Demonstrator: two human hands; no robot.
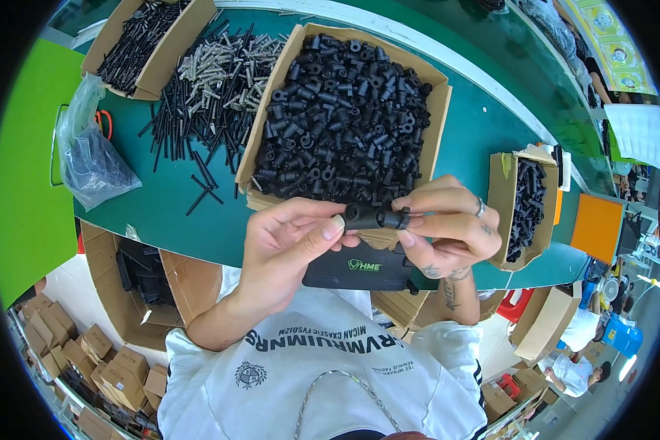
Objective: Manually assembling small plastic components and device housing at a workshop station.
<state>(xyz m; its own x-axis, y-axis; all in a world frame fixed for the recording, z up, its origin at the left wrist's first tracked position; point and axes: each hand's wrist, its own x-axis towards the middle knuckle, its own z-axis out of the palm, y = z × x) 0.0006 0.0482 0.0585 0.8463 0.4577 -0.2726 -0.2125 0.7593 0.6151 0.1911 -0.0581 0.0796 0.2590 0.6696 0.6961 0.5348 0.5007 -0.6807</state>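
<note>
My left hand (pixel 286 238) pinches a black tubular plastic part (pixel 362 215) between thumb and fingers, with a round hole showing near its left end. The fingers of my right hand (pixel 458 224), one wearing a ring, grip a short black plastic piece (pixel 396 219) at that part's right end. The two pieces meet end to end; whether they are joined I cannot tell. Both hands are above the near edge of a cardboard box (pixel 436 139) heaped with small black plastic fittings (pixel 345 117). Below the hands, a flat black case (pixel 356 271) lies at the table's near edge.
Loose black rods and silver screws (pixel 227 70) lie on the green table (pixel 477 161), beside a box of black screws (pixel 143 44). A clear plastic bag (pixel 95 161) sits at left. A smaller box of black parts (pixel 528 209) stands at right. Open cartons (pixel 99 264) are below the table.
</note>
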